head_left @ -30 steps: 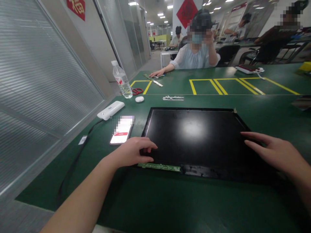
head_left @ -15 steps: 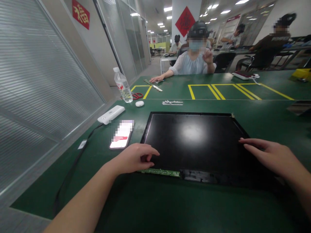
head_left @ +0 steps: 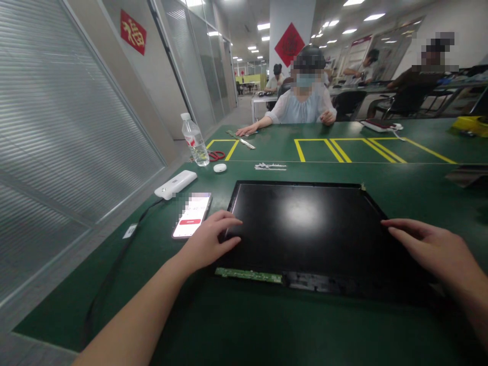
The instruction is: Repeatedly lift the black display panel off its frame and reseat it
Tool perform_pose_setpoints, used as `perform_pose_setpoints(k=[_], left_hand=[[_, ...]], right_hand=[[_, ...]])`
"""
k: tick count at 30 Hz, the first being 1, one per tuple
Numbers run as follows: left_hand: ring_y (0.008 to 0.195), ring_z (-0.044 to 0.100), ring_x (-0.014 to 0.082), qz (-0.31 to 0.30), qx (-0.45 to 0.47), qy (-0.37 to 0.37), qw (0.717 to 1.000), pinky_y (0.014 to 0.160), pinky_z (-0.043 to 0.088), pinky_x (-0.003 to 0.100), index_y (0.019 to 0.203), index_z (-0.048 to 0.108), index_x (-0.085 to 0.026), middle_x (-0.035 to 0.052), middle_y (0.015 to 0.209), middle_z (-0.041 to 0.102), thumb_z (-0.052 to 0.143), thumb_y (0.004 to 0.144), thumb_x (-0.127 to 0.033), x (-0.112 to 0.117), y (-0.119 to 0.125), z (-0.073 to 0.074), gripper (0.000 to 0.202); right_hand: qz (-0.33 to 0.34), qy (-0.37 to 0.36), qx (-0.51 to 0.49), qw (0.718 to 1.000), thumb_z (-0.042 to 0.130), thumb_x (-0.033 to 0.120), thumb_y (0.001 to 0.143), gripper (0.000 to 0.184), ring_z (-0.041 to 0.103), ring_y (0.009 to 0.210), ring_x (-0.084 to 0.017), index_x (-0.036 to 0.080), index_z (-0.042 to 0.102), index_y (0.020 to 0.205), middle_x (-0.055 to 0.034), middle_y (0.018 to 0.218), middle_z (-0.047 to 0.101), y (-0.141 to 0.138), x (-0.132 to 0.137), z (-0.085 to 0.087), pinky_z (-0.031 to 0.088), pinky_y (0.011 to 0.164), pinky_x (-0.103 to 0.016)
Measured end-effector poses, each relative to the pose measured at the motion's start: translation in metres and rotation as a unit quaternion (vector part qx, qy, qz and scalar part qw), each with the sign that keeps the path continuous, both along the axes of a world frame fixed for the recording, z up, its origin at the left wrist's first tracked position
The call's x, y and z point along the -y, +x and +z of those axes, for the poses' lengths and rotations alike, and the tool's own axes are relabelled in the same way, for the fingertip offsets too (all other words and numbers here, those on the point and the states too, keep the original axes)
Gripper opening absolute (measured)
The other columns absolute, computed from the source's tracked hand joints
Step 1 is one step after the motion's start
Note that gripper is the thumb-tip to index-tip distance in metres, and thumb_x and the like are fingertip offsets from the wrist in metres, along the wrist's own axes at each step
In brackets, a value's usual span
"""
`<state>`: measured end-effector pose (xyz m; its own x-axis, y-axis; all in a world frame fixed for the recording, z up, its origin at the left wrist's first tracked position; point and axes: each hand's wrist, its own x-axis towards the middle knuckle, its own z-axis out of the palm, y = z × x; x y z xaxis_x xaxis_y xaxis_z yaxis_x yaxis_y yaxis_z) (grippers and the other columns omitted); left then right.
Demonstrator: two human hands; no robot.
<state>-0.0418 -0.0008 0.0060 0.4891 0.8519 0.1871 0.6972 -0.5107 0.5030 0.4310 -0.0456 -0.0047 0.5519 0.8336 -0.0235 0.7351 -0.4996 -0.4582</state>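
A large black display panel lies flat on the green table, with a thin green circuit strip along its near edge. My left hand grips the panel's left edge, thumb on top and fingers curled round it. On the right edge rests my right hand, its fingers stretched out flat along the side.
A lit phone, a white power bank with a black cable, a water bottle, red scissors and a white earbud case lie at the left. Metal strips lie beyond the panel. A person sits across the table.
My left hand slid further up the panel's left edge. My right hand stays on the right edge. The person opposite lowered a raised hand to the table. The camera tilted up slightly.
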Motion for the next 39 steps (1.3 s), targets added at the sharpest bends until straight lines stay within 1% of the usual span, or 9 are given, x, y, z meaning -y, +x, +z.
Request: perform_pose_setpoints(k=[2,6,11,15,21,29,32,37,39], left_hand=[[0.119,0.061,0.0308,0.070,-0.010,0.038,0.997,0.104,0.049,0.049,0.123,0.069,-0.018,0.0148,0.126,0.064,0.063,0.088,-0.033,-0.005,-0.003,-0.007,0.038],[0.129,0.056,0.0371,0.147,-0.063,0.035,0.987,0.110,0.045,0.056,0.134,0.061,-0.010,0.0225,0.137,0.060,0.058,0.090,-0.036,-0.012,-0.007,-0.021,0.052],[0.136,0.052,0.0388,0.153,-0.140,0.005,0.978,0.115,0.041,0.055,0.132,0.063,-0.004,0.0261,0.146,0.055,0.048,0.096,-0.036,-0.015,-0.006,-0.029,0.051],[0.134,0.055,0.0380,0.137,-0.156,0.015,0.978,0.113,0.043,0.055,0.125,0.069,-0.009,0.0233,0.145,0.059,0.045,0.096,-0.029,-0.014,-0.005,-0.026,0.043],[0.129,0.059,0.0381,0.130,-0.103,0.014,0.986,0.111,0.044,0.056,0.112,0.075,-0.012,0.0221,0.137,0.064,0.047,0.094,-0.024,-0.015,-0.004,-0.023,0.036],[0.129,0.060,0.0317,0.148,0.090,-0.061,0.983,0.116,0.040,0.048,0.104,0.080,-0.018,0.0125,0.131,0.070,0.050,0.088,-0.021,-0.014,0.001,-0.017,0.034],[0.126,0.062,0.0310,0.176,0.219,-0.129,0.951,0.112,0.045,0.047,0.109,0.079,-0.021,0.0065,0.116,0.077,0.057,0.087,-0.025,-0.009,0.006,-0.013,0.032],[0.083,0.075,0.0250,0.282,0.425,-0.317,0.800,0.072,0.060,0.034,0.120,0.075,-0.020,0.0043,0.082,0.079,0.065,0.086,-0.022,-0.002,0.019,-0.004,0.036],[0.074,0.075,0.0227,0.294,0.463,-0.338,0.765,0.064,0.059,0.031,0.123,0.074,-0.021,0.0036,0.080,0.079,0.068,0.085,-0.020,-0.001,0.022,-0.003,0.039]], right_hand=[[-0.028,-0.002,-0.004,1.000,0.049,0.066,0.054,0.066,0.065,0.071,-0.031,0.029,0.080,0.100,-0.0059,0.074,0.071,0.000,0.001,0.003,0.047,0.069,-0.043],[-0.044,-0.003,0.002,0.999,0.050,0.063,0.055,0.064,0.061,0.064,-0.029,0.027,0.078,0.100,-0.0068,0.072,0.069,0.003,-0.001,0.004,0.047,0.066,-0.043],[-0.032,-0.008,0.016,0.999,0.052,0.060,0.058,0.053,0.060,0.063,-0.027,0.028,0.078,0.093,-0.0074,0.078,0.072,0.013,-0.005,-0.004,0.047,0.062,-0.040],[-0.017,-0.003,0.024,1.000,0.052,0.060,0.060,0.052,0.063,0.067,-0.028,0.028,0.078,0.092,-0.0073,0.080,0.073,0.016,-0.006,-0.010,0.049,0.063,-0.040],[0.001,-0.019,0.035,0.999,0.050,0.062,0.059,0.053,0.066,0.074,-0.031,0.031,0.079,0.092,-0.0058,0.082,0.074,0.014,-0.005,-0.010,0.051,0.070,-0.043],[0.004,-0.034,0.071,0.997,0.048,0.065,0.063,0.051,0.066,0.077,-0.034,0.033,0.079,0.089,-0.0066,0.083,0.075,0.017,-0.006,-0.012,0.051,0.069,-0.045],[0.002,-0.040,0.079,0.996,0.047,0.066,0.063,0.055,0.066,0.079,-0.034,0.033,0.079,0.092,-0.0068,0.087,0.076,0.019,-0.005,-0.014,0.051,0.071,-0.045],[0.008,-0.022,0.090,0.996,0.049,0.066,0.063,0.050,0.065,0.073,-0.033,0.034,0.079,0.088,-0.0061,0.083,0.075,0.023,-0.005,-0.017,0.051,0.066,-0.045],[0.012,-0.012,0.096,0.995,0.049,0.065,0.063,0.048,0.065,0.069,-0.033,0.034,0.079,0.085,-0.0057,0.080,0.075,0.024,-0.005,-0.017,0.051,0.063,-0.045]])
